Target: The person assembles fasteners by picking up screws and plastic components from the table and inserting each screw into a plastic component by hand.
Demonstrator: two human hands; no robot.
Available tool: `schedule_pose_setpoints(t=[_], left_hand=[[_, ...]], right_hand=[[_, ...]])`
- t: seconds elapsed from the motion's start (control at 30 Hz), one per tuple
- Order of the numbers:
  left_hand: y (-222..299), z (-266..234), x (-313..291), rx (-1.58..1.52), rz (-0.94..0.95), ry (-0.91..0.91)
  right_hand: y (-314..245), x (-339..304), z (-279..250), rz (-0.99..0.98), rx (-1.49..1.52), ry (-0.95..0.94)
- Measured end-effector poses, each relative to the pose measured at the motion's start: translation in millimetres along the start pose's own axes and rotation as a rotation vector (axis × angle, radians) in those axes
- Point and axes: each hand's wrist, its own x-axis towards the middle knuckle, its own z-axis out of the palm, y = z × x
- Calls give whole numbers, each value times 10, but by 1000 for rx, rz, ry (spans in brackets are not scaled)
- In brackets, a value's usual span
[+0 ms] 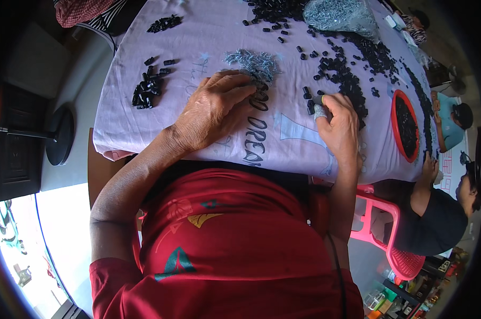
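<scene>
The left hand (pixel 215 106) lies over the pink-clothed table (pixel 120 125), inward of its near edge, fingers bunched narrow and their tips at the near side of a pile of silvery screws (pixel 251 61); whether it pinches one cannot be told. The right hand (pixel 340 125) sits well to the right, thumb and fingers drawn close, a grey wrap (pixel 319 111) on one tip; whether it grips anything is unclear.

The screws lie just beyond the left hand, the nearer of the two, and beyond and left of the right. The pile spreads longest from left to right; single screws point every way.

Loose black pieces (pixel 307 93) sit just left of the right hand's fingertips, and a scattered band (pixel 344 82) of more runs toward the far edge, where a clear bag (pixel 341 18) holds screws. Toward the left edge lie a near heap (pixel 147 90) and a far heap (pixel 165 23), both black. Beside the right edge stands a red basin (pixel 394 125) of dark bits, near a co-worker (pixel 437 218).
</scene>
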Motion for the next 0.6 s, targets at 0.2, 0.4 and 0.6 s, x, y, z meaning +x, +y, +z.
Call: schedule_pose_setpoints(t=[0.2, 0.4, 0.6], left_hand=[[74, 54, 3, 166, 68, 14], [43, -10, -15, 88, 16, 52], [29, -78, -6, 40, -53, 113]], right_hand=[[0, 16, -49, -1, 41, -44], [-99, 167, -127, 22, 74, -8], [-232, 345, -112, -11, 29, -169]])
